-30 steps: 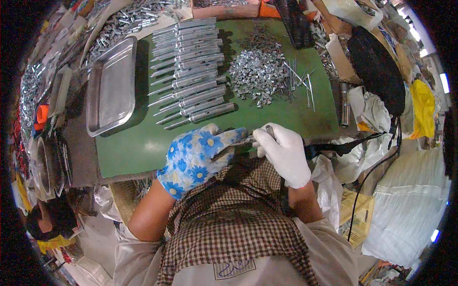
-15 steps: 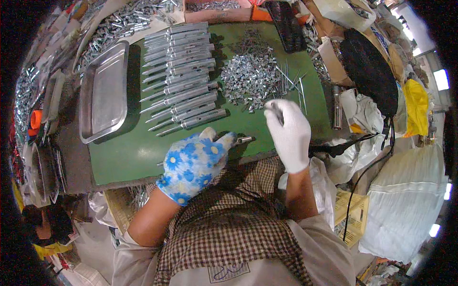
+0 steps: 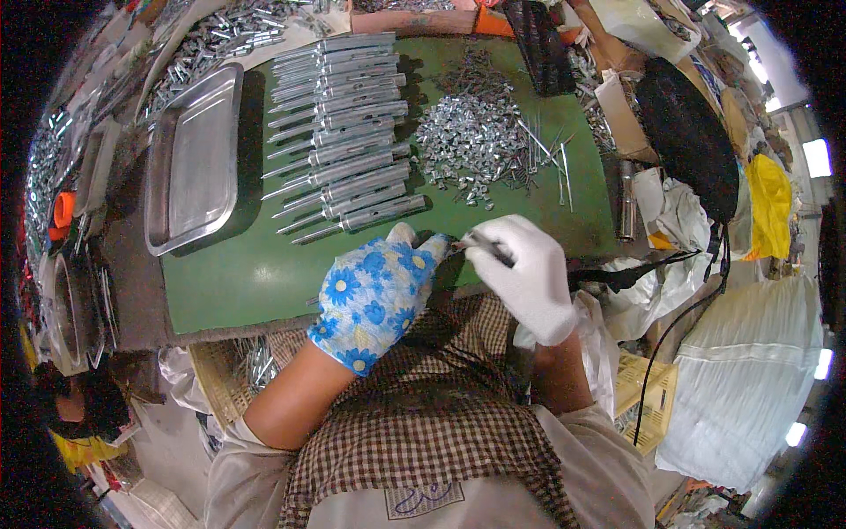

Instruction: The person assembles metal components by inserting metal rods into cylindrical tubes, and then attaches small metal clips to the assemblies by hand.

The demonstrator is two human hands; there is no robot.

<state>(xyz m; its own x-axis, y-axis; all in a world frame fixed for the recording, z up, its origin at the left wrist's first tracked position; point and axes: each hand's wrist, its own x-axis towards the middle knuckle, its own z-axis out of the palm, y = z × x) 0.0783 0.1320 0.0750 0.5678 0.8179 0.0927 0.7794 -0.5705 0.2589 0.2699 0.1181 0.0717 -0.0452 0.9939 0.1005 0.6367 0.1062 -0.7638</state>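
Note:
My left hand (image 3: 370, 291), in a blue flowered glove, is closed around a slim metal tube (image 3: 455, 248) just above the near edge of a green mat (image 3: 256, 295). Most of that tube is hidden by the glove. Against its right end, the white-gloved fingers of my right hand (image 3: 526, 278) are pinched together on something too small to make out. Beyond my left hand lies a column of silvery tubes (image 3: 366, 169) with thin pointed ends toward the left. Farther off, beyond my right hand, small shiny metal pieces (image 3: 471, 132) form a loose pile.
A steel tray (image 3: 194, 167) stands at the left. Thin rods (image 3: 565, 176) lie right of the pile, dark small parts (image 3: 476, 70) behind it. A thick metal tube (image 3: 627, 203) and a black bag (image 3: 687, 132) are at the right. A pink box (image 3: 414, 22) sits at the back.
My right hand has moved from the edge of the pile, nearer and to the left, to the tube's end. My left hand still grips the tube, raised slightly.

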